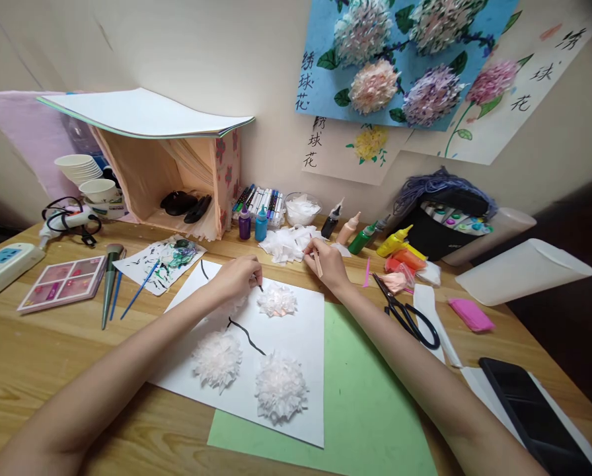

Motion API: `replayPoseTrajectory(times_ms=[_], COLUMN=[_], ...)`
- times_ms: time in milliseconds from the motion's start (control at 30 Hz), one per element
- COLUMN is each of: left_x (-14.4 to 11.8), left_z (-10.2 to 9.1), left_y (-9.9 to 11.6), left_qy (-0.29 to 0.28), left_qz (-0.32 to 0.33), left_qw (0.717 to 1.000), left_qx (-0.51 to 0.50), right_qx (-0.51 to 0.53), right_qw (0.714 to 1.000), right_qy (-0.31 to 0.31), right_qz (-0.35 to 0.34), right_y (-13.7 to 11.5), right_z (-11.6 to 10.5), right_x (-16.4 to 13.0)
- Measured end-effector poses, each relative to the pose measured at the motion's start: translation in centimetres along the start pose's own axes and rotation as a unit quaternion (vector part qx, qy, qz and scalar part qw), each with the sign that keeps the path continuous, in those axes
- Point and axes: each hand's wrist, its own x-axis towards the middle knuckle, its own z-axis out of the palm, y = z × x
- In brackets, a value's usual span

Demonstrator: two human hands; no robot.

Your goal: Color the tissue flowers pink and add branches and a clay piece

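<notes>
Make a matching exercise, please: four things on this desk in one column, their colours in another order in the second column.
Things:
1. scissors
2. sheet under the white paper
3. clay by the right edge
4. brush near the palette

Colours:
A. pink
B. blue
C. black
D. green

Pairs: 1-C, 2-D, 3-A, 4-B
</notes>
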Motion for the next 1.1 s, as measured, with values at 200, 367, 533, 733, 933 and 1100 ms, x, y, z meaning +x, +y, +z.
replayPoseTrajectory(times_ms=[200, 367, 533, 733, 933, 1100], left_x=[0.1, 0.0, 0.0, -0.1, -0.1, 0.2], left_z=[0.1, 0.2, 0.1, -0.2, 0.0, -1.4], left_y=[-0.3, -0.2, -0.3, 0.0, -0.2, 0.0], left_qy=[-0.001, 0.002, 0.001, -0.007, -0.004, -0.025], left_qz=[0.005, 0.009, 0.009, 0.001, -0.001, -0.030], left_qw=[1.000, 1.000, 1.000, 1.000, 1.000, 0.998], left_qx=[-0.011, -0.010, -0.018, -0.014, -0.013, -0.042], right_qx=[0.033, 0.015, 0.004, 0.034, 0.164, 0.303], right_qw=[0.999, 0.998, 0.999, 0.999, 0.980, 0.943], right_qy=[0.018, -0.042, -0.028, 0.006, -0.006, -0.060], right_qz=[-0.009, -0.035, -0.028, 0.005, 0.115, 0.122], right_y=[0.1, 0.0, 0.1, 0.0, 0.0, -2.1], right_z=[-1.8, -0.4, 0.4, -2.2, -3.7, -3.6], right_x=[-0.3, -0.3, 0.1, 0.1, -0.9, -4.6])
